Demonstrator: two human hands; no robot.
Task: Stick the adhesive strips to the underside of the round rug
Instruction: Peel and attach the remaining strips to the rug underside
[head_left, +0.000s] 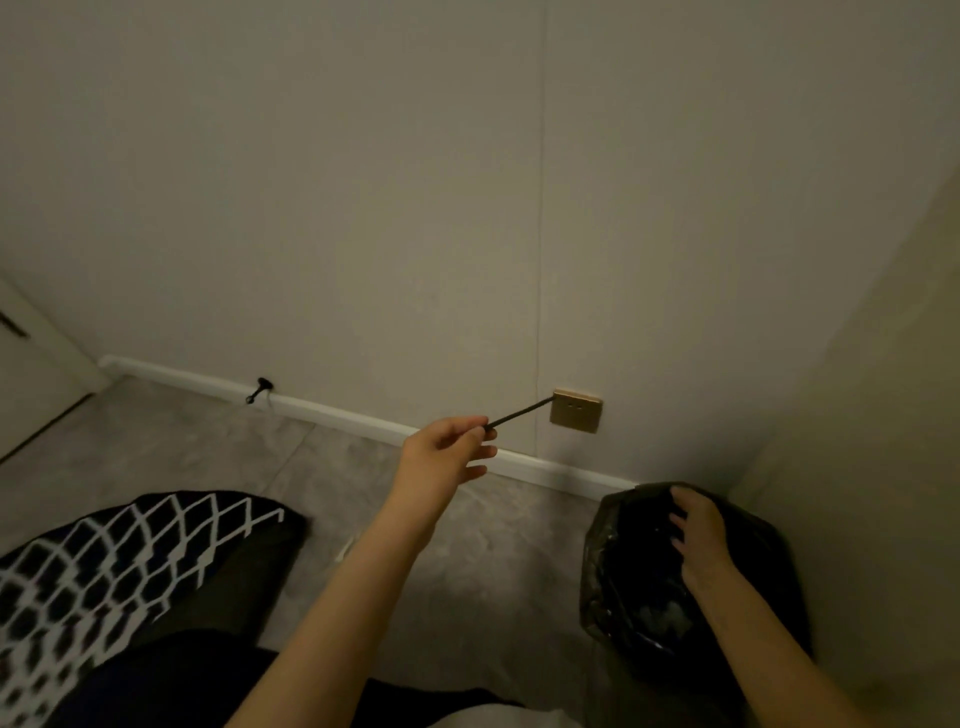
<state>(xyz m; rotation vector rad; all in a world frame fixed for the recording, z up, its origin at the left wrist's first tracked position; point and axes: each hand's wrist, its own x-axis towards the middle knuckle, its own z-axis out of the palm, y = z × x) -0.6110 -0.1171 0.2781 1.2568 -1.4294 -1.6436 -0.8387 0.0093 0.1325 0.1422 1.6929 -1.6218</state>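
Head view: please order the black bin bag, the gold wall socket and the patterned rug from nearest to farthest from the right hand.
1. Black bin bag, touched by the right hand.
2. Gold wall socket, up on the wall.
3. Patterned rug, far left on the floor.

Round rug (93, 582) cut off at left edge, partly folded under.
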